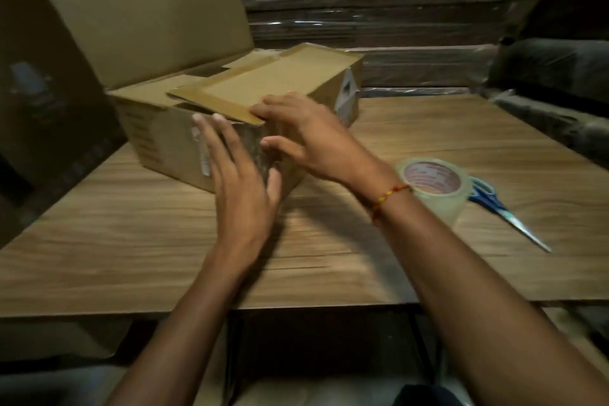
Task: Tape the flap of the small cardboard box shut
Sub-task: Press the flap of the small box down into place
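The small cardboard box (158, 138) sits on the wooden table (131, 241), turned corner-on toward me. Its top flap (263, 82) lies nearly flat, its near corner a little raised. My left hand (237, 175) lies flat with straight fingers against the box's near side, over a strip of tape. My right hand (306, 135) has its fingers on the flap's near corner and its thumb against the box's near corner. A roll of clear tape (435, 188) stands on the table behind my right wrist.
Blue-handled scissors (504, 208) lie right of the tape roll, blades pointing toward the table's right front. A large cardboard box (138, 26) with raised flaps stands behind at left. Plastic-wrapped stacks (395, 10) fill the back. The table's front edge is near me.
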Available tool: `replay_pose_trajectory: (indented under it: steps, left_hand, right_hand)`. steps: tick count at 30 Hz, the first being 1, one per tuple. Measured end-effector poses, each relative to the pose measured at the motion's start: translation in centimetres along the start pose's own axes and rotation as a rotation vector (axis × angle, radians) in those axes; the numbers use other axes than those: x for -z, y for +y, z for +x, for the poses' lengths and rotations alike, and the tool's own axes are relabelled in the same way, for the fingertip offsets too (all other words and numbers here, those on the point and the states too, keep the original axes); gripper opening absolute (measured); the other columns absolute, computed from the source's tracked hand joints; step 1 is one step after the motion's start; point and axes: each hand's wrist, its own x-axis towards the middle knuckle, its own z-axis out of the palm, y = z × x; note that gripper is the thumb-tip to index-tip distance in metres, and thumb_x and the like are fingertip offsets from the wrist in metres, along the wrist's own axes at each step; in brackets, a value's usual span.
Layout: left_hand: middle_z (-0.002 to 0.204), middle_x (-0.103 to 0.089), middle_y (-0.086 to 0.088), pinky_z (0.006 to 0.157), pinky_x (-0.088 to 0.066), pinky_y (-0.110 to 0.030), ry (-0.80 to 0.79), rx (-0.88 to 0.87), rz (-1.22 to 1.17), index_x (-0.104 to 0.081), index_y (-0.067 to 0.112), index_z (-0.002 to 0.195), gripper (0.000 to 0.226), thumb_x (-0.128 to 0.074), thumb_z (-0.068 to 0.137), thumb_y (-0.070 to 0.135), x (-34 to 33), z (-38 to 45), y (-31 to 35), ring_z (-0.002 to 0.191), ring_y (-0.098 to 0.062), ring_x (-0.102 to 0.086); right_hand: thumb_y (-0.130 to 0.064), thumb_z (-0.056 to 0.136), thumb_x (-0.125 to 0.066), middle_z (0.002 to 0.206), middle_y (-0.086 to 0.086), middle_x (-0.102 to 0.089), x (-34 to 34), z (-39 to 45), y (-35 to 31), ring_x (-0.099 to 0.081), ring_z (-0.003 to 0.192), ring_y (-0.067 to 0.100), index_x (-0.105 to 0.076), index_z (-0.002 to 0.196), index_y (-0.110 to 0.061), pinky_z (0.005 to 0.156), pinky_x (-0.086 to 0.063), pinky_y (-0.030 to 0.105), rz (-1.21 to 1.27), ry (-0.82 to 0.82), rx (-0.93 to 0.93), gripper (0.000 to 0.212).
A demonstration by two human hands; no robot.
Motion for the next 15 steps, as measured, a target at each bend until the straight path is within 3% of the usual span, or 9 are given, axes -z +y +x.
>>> replay_pose_trajectory:
  steps: [3,7,10,11,13,15]
  left_hand:
    - [0.157,0.013,-0.037,0.114,0.014,-0.015,-0.001,-0.023,-0.004,0.003,-0.008,0.151,0.092,-0.061,0.088,0.011,0.1,-0.4,0.2,0.149,-0.045,0.008]
    - [0.157,0.014,-0.036,0.122,0.0,-0.041,-0.08,-0.052,0.004,0.002,-0.006,0.152,0.092,-0.061,0.086,0.002,1.1,-0.5,-0.1,0.148,-0.046,0.009]
    - [0.161,0.012,-0.027,0.123,-0.011,-0.047,-0.139,-0.061,-0.008,0.0,0.003,0.155,0.097,-0.068,0.088,0.02,2.3,-1.7,-0.5,0.151,-0.038,0.007]
    - [0.163,0.007,-0.024,0.122,-0.014,-0.045,-0.11,-0.053,-0.026,-0.005,0.006,0.156,0.094,-0.067,0.088,0.028,2.8,-2.3,-0.4,0.152,-0.035,0.001]
    - [0.159,-0.015,-0.022,0.118,-0.022,-0.037,0.045,-0.078,-0.044,-0.025,0.008,0.151,0.077,-0.064,0.09,0.035,3.7,-3.1,0.3,0.147,-0.034,-0.02]
    - [0.139,-0.043,-0.02,0.105,-0.032,-0.034,0.16,-0.209,-0.035,-0.048,0.008,0.134,0.051,-0.061,0.09,0.03,3.9,-3.2,1.6,0.125,-0.034,-0.043]
  right_hand:
    - [-0.019,0.098,-0.058,0.157,0.016,-0.039,-1.4,-0.8,-1.1,-0.031,0.149,0.028,-0.043,0.147,-0.006,0.124,-0.01,0.033,-0.028,0.055,-0.014,0.053]
    - [-0.013,0.094,-0.063,0.158,0.02,-0.036,-1.9,-3.4,-3.3,-0.028,0.15,0.028,-0.036,0.148,0.003,0.126,-0.009,0.033,0.132,0.142,-0.013,0.062]
    - [-0.017,0.094,-0.064,0.152,0.014,-0.047,0.4,-6.7,-3.1,-0.038,0.142,0.022,-0.046,0.145,-0.006,0.116,-0.017,0.014,0.242,0.161,-0.031,0.056]
    - [-0.02,0.095,-0.064,0.148,0.01,-0.051,1.4,-8.0,-2.5,-0.043,0.137,0.02,-0.052,0.141,-0.01,0.112,-0.022,0.013,0.202,0.165,-0.063,0.049]
    - [-0.025,0.097,-0.062,0.132,0.004,-0.063,3.2,-10.6,-0.4,-0.055,0.119,0.021,-0.066,0.124,-0.015,0.104,-0.034,0.026,0.054,0.218,-0.162,0.03]
    - [-0.028,0.097,-0.06,0.115,-0.002,-0.069,4.7,-13.2,1.8,-0.061,0.098,0.021,-0.071,0.109,-0.018,0.092,-0.044,0.037,-0.075,0.281,-0.321,0.019]
